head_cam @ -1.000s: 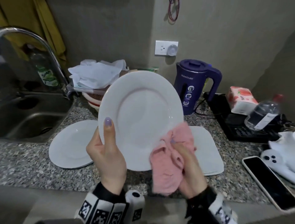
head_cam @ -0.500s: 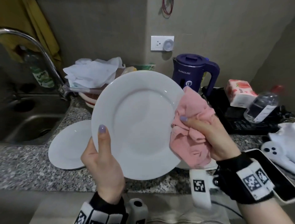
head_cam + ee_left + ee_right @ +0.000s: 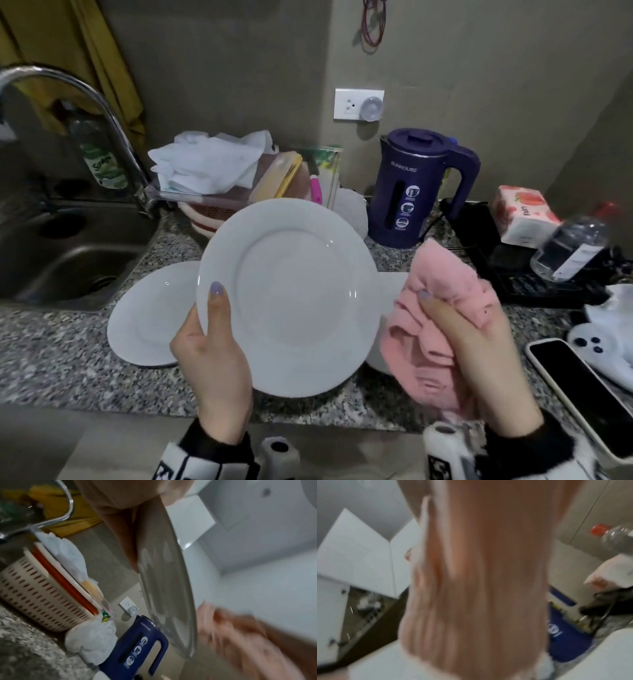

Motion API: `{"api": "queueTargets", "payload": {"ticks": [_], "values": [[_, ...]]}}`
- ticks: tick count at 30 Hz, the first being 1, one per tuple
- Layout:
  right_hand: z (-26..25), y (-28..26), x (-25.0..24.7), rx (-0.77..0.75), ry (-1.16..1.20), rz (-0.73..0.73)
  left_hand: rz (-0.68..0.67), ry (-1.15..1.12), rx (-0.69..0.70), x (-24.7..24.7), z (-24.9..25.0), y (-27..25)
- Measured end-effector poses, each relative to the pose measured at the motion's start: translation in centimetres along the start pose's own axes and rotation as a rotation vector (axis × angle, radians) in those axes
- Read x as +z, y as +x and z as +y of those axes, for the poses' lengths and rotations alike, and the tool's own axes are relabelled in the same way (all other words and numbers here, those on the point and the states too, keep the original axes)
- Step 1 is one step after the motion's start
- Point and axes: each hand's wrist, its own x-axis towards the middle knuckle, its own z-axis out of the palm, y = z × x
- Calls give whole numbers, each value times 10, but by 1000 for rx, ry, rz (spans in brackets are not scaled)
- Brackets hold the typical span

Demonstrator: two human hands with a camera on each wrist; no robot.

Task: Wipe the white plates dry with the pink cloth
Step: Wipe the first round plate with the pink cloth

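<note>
My left hand [image 3: 212,339] grips a round white plate [image 3: 291,294] by its lower left rim, thumb on the face, and holds it tilted above the counter. In the left wrist view the plate [image 3: 168,588] shows edge-on with my fingers [image 3: 123,536] behind it. My right hand [image 3: 479,346] holds the bunched pink cloth [image 3: 435,329] just off the plate's right rim; whether the cloth touches the rim I cannot tell. The cloth [image 3: 479,581] fills the blurred right wrist view. A second round white plate [image 3: 150,318] lies flat on the counter at the left. A white square plate [image 3: 390,284] lies partly hidden behind the cloth.
A steel sink [image 3: 61,260] and tap [image 3: 85,102] stand at the left. Behind the plates are a basket [image 3: 205,219] with white paper, and a purple kettle [image 3: 418,185]. At the right lie a tissue pack [image 3: 524,216], a water bottle [image 3: 572,246] and a phone [image 3: 582,394].
My right hand swept the pink cloth from the plate's lower right up its right rim, then drew it off to the right. My left hand lowered the plate and tilted it flatter.
</note>
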Motion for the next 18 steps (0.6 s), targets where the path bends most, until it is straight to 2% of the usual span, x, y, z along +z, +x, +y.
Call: {"api": "queueTargets", "payload": {"ticks": [3,6,9,13,14,16,18], "values": [[-29,10,19,-57,-62,-258,-35,88,-85,-3,-15,-6],[-25,10,49,97,-209,-431,-86,86,-211,-2,-23,-14],[-11,5,54,78,-615,-512,-110,15,-376,-5,-28,-19],[-18,-4,37,16,-1129,-637,-146,5,-481,-10,-25,-23],[-20,-5,33,-6,-1163,-675,-132,14,-506,-11,-25,-21],[-29,-3,19,-14,-1049,-696,-123,25,-545,-16,-29,-17],[-32,5,-2,-33,-869,-552,-128,34,-584,-21,-28,-14]]}}
